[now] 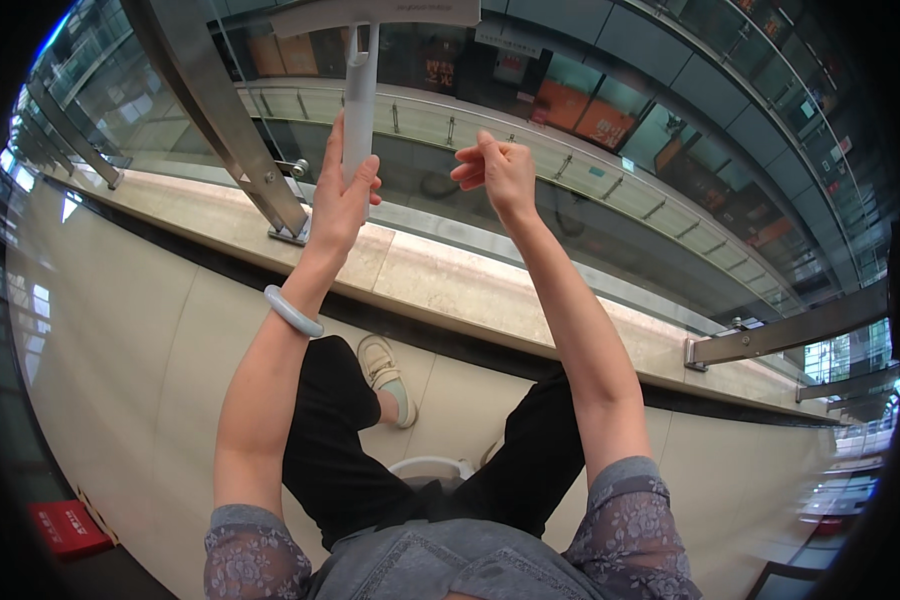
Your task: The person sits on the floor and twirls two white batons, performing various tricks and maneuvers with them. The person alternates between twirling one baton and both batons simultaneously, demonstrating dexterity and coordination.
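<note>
My left hand point(341, 191) grips the pale grey handle of a window squeegee point(359, 90), held upright in front of a glass balustrade panel point(435, 161). The squeegee's wide head bears writing and is partly cut off by the top of the view. A pale bangle circles my left forearm. To the right, my right hand point(506, 172) is raised before the same glass, its fingers curled in and the thumb lying near the index finger. Nothing shows in it. I cannot tell whether the squeegee touches the glass.
A steel post point(225, 120) stands left of my left hand, and another post point(787, 322) leans in at right. A stone ledge point(435, 270) runs below the glass. Under me are a white rounded rim point(431, 466) and floor tiles. A red box-like object point(69, 527) lies at lower left.
</note>
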The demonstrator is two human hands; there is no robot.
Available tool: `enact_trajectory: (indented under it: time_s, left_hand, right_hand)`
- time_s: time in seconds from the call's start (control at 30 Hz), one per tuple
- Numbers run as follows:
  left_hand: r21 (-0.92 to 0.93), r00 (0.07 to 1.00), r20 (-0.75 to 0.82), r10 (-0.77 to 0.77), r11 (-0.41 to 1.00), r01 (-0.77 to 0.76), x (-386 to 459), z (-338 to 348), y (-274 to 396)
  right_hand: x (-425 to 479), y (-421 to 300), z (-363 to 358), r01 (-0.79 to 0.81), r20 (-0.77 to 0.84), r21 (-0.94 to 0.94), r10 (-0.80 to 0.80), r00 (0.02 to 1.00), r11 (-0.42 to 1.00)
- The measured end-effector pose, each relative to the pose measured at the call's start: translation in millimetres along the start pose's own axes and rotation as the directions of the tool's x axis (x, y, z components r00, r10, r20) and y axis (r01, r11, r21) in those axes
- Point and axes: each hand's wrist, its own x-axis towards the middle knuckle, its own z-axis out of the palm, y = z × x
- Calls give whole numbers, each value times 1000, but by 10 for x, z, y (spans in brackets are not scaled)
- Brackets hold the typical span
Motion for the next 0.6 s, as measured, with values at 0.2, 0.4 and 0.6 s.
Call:
enact_trajectory:
  time_s: [0.2,0.4,0.6]
  left_hand:
    - [-9,1000,-8,15,1000,-15,-6,-32,-36]
    - [0,999,-1,52,999,-52,7,-25,-82]
    - [-8,999,0,48,999,-48,-5,-14,-86]
  right_hand:
    - [-38,-62,-3,-14,42,-3,14,999,1000]
    - [-21,-35,-43,6,57,23,-7,998,1000]
    - [-5,-42,-18,-16,50,2,16,999,1000]
